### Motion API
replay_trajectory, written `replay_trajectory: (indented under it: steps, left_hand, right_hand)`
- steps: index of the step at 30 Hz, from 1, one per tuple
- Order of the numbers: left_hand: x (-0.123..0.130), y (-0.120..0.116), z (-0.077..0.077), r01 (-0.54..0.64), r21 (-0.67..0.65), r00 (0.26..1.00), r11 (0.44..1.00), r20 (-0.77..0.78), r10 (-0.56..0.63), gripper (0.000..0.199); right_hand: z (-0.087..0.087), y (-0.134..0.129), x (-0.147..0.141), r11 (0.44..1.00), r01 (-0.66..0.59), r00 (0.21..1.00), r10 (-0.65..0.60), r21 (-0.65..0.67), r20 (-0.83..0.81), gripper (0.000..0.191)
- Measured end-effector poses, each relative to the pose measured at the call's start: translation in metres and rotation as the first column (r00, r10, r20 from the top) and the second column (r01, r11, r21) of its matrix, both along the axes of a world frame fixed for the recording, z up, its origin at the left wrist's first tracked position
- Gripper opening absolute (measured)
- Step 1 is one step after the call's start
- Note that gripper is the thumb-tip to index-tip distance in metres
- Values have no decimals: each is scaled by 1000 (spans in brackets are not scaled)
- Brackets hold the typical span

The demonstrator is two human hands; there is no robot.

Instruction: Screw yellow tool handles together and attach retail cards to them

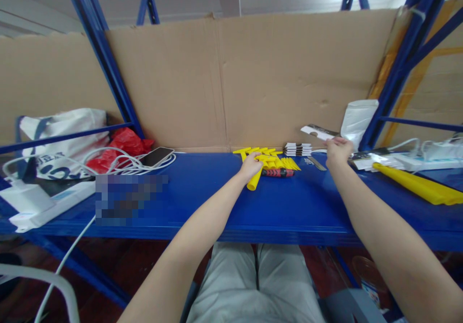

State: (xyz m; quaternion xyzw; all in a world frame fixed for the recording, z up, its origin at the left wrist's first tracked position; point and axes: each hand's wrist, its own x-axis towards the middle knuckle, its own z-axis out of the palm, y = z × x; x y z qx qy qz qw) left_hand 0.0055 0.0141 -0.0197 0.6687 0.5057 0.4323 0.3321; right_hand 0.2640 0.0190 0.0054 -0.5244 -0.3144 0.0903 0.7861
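My left hand (250,167) is closed around a yellow T-shaped plastic piece (254,181), whose round handle points toward me. Behind it lie several more yellow T-shaped pieces (258,151) in a row. Beside these, thin yellow triangular pieces (289,164) lie together, with a red and black screwdriver-like tool (278,172) in front. My right hand (339,149) pinches a white and black printed card (320,132), lifted off the table. To its left are a neat stack of similar folded cards (297,149) and a narrow grey metal strip (317,163).
Behind the blue table (210,178) stands a cardboard wall (173,87). At right are a white pouch (358,120), long yellow pieces (419,184) and a power strip (430,161). Cables (123,161), a phone (157,156), a red bag (126,144) and a tote bag (68,142) occupy the left.
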Motion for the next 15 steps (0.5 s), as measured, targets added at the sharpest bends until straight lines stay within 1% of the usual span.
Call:
replay_trajectory:
  steps: [1, 2, 4, 6, 8, 9, 10, 12, 13, 15]
  left_hand:
    - [0, 1, 0, 0, 3, 1000, 1000, 1, 0, 51]
    - [0, 1, -1, -1, 13, 1000, 1000, 2, 1, 51]
    - [-1, 2, 0, -9, 64, 1000, 998, -19, 10, 48]
    - [-4, 1, 2, -38, 146, 995, 989, -91, 52, 40]
    - [-8, -1, 5, -101, 208, 970, 973, -197, 142, 28]
    - [-10, -2, 7, -148, 209, 953, 967, -233, 196, 23]
    - [-12, -4, 9, -174, 196, 942, 965, -254, 221, 18]
    - [-14, -6, 11, -197, 158, 931, 968, -278, 235, 6]
    - [-15, -7, 12, -201, 140, 930, 970, -284, 234, 7]
    - [-16, -7, 12, -205, 109, 935, 973, -272, 228, 16]
  right_hand:
    - [3, 0, -6, 999, -28, 995, 30, 22, -96, 26]
    - [6, 0, -13, 997, -75, 984, 80, 35, -160, 27]
    - [10, -3, -26, 979, -199, 960, 204, 47, -194, 26]
    - [11, -6, -38, 948, -314, 934, 317, 44, -166, 23]
    - [11, -8, -46, 919, -394, 909, 394, 25, -138, 21]
    - [10, -9, -49, 906, -423, 898, 421, 11, -129, 20]
    - [9, -10, -52, 894, -449, 888, 445, -7, -120, 21]
    - [7, -12, -55, 867, -495, 868, 489, -55, -89, 22]
    - [5, -12, -57, 853, -515, 857, 511, -86, -66, 22]
    - [3, -13, -60, 820, -552, 831, 557, -151, -14, 22]
